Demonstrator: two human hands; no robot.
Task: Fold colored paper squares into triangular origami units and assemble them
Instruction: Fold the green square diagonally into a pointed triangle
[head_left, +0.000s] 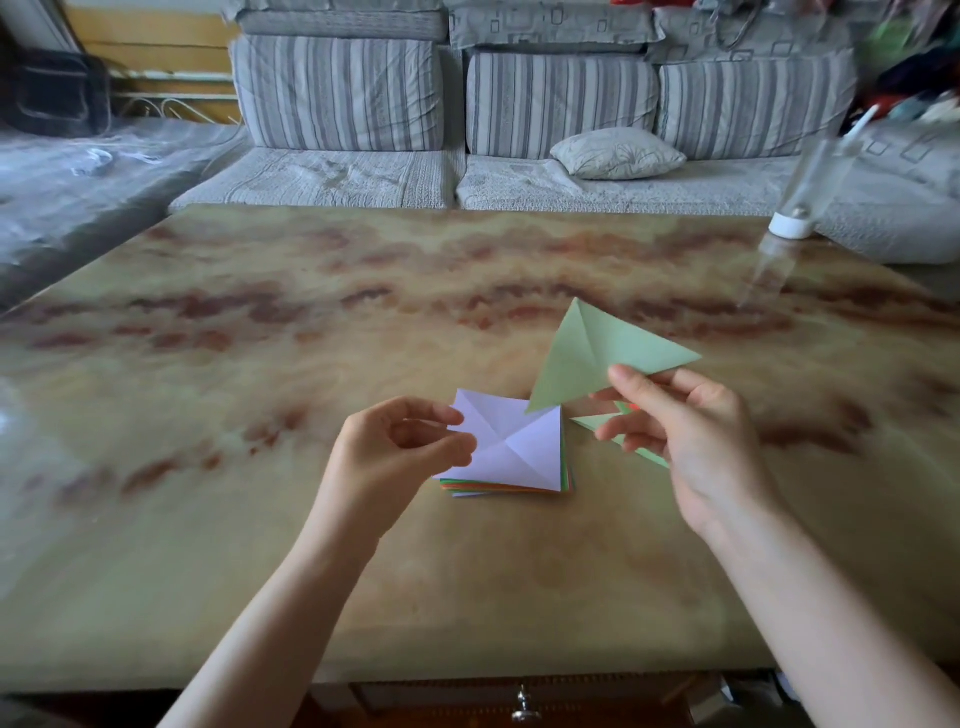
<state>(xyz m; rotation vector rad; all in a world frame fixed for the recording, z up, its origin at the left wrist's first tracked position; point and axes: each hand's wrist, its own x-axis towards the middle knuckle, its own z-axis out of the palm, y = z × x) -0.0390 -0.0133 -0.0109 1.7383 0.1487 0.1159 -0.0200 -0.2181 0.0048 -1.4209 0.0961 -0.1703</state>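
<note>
The right hand (691, 431) pinched a green folded triangle (582, 364) above the paper stack (498, 488), apex pointing away, long edge rising rightward. The left hand (395, 447) pinched the left edge of the stack's creased top sheet (524, 447).

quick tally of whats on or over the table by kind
hands: 2, left hand and right hand
green folded triangle: 1
stack of paper squares: 1
clear bottle: 1
folded pieces behind the right hand: partly hidden, not counted
total: 5
</note>
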